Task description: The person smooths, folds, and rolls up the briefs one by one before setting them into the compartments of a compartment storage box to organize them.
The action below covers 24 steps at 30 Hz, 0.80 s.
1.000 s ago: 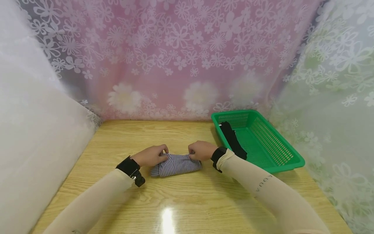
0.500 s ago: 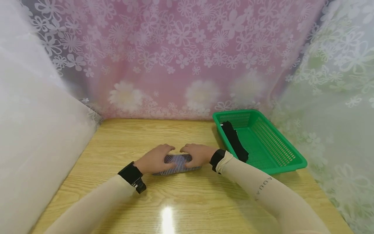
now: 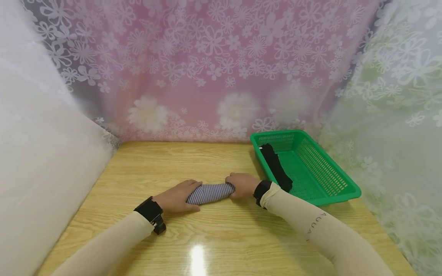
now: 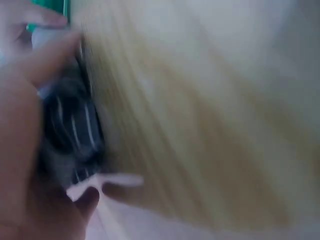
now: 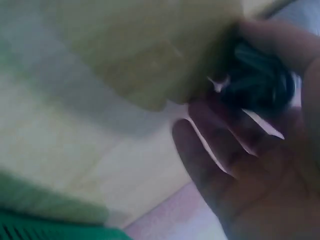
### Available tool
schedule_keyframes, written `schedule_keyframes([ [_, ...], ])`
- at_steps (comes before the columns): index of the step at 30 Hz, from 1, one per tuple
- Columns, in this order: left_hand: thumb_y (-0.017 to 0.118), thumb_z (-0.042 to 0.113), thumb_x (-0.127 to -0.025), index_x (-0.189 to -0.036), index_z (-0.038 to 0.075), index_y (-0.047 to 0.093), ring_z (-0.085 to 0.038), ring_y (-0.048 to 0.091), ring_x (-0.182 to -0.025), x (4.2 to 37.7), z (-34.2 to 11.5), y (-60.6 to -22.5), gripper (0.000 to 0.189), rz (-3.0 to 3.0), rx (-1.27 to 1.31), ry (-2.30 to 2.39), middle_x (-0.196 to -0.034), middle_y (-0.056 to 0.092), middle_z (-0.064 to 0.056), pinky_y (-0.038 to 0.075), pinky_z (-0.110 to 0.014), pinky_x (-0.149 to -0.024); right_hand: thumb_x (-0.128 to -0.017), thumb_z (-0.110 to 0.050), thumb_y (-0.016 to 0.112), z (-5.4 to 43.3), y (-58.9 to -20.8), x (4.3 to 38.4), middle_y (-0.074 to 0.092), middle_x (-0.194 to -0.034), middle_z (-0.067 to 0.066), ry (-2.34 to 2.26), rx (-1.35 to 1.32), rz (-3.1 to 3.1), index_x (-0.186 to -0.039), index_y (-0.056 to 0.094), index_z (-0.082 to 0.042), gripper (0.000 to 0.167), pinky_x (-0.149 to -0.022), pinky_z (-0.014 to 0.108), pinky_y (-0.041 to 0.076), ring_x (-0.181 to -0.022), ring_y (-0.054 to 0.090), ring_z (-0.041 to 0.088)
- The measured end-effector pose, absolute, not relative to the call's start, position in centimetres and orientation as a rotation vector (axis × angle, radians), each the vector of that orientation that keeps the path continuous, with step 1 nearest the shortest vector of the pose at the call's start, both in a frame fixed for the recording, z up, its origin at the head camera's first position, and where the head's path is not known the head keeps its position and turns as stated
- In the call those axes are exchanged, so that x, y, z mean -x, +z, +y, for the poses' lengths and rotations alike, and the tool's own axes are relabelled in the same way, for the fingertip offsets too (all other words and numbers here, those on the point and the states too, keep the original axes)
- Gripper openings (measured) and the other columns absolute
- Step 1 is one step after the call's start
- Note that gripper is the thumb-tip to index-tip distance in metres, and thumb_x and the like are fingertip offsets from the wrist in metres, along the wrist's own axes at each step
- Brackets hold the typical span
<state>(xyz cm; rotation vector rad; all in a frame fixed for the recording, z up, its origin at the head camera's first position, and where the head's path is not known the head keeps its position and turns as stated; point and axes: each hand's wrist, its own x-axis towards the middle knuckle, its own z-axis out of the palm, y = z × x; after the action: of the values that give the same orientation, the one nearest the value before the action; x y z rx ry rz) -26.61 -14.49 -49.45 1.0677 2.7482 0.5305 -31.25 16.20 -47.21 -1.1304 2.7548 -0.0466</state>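
A blue-and-white striped cloth (image 3: 211, 193), folded into a narrow roll, lies across the middle of the wooden table. My left hand (image 3: 177, 196) holds its left end, thumb on the near side and fingers on the far side. The other end is in the grip of my right hand (image 3: 243, 184). In the blurred left wrist view, the striped cloth (image 4: 75, 125) sits between thumb and fingers. The right wrist view looks into the dark rolled end of the cloth (image 5: 262, 82), with the thumb against it and the outer fingers spread beside it.
A green plastic basket (image 3: 321, 163) stands at the right of the table (image 3: 148, 161), near my right wrist. Inside, a folded black cloth (image 3: 276, 166) lies along the left wall. Floral curtains (image 3: 193, 76) close off the back and sides.
The striped cloth has become a narrower roll. My hands came together over it, then moved apart to its two ends.
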Motion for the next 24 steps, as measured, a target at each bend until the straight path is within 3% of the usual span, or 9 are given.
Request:
schedule_keyframes([
  [5,0.064,0.059,-0.097,-0.165,0.009,0.025,-0.029,0.04,-0.147,27.9,-15.4,-47.8,0.093,2.622,-0.994,0.757,-0.163,0.037,-0.011,0.036,-0.052,-0.117,-0.09,-0.013,0.073,17.1,-45.0,32.2,0.061,-0.107,0.011,-0.009,1.013,2.643,-0.129,0.062,-0.004,0.042,-0.078,0.038,0.051,-0.086,0.058,0.022],
  [12,0.05,0.042,-0.108,-0.159,0.006,0.037,-0.041,0.042,-0.145,31.9,-14.9,-43.4,0.064,2.945,-0.625,0.838,-0.159,0.043,-0.02,0.036,-0.058,-0.116,-0.104,-0.021,0.06,15.9,-42.2,34.6,0.059,-0.137,0.02,-0.27,0.878,2.909,-0.142,0.057,-0.001,0.043,-0.099,0.048,0.051,-0.119,0.062,0.035],
  [17,0.048,0.041,-0.109,-0.16,0.004,0.034,-0.045,0.039,-0.146,34.2,-14.6,-43.0,0.066,3.129,-0.402,0.789,-0.159,0.041,-0.024,0.033,-0.059,-0.117,-0.107,-0.028,0.056,14.6,-42.3,36.6,0.049,-0.151,0.023,-0.5,0.793,3.167,-0.15,0.05,-0.002,0.051,-0.11,0.052,0.045,-0.137,0.05,0.039],
  [24,0.052,0.045,-0.106,-0.163,0.007,0.028,-0.05,0.028,-0.148,35.1,-15.7,-45.2,0.073,3.267,-0.251,0.634,-0.161,0.03,-0.03,0.017,-0.063,-0.122,-0.102,-0.03,0.062,14.2,-44.3,37.5,0.037,-0.158,0.026,-0.319,0.775,3.312,-0.157,0.039,-0.003,0.065,-0.119,0.056,0.032,-0.147,0.036,0.044],
])
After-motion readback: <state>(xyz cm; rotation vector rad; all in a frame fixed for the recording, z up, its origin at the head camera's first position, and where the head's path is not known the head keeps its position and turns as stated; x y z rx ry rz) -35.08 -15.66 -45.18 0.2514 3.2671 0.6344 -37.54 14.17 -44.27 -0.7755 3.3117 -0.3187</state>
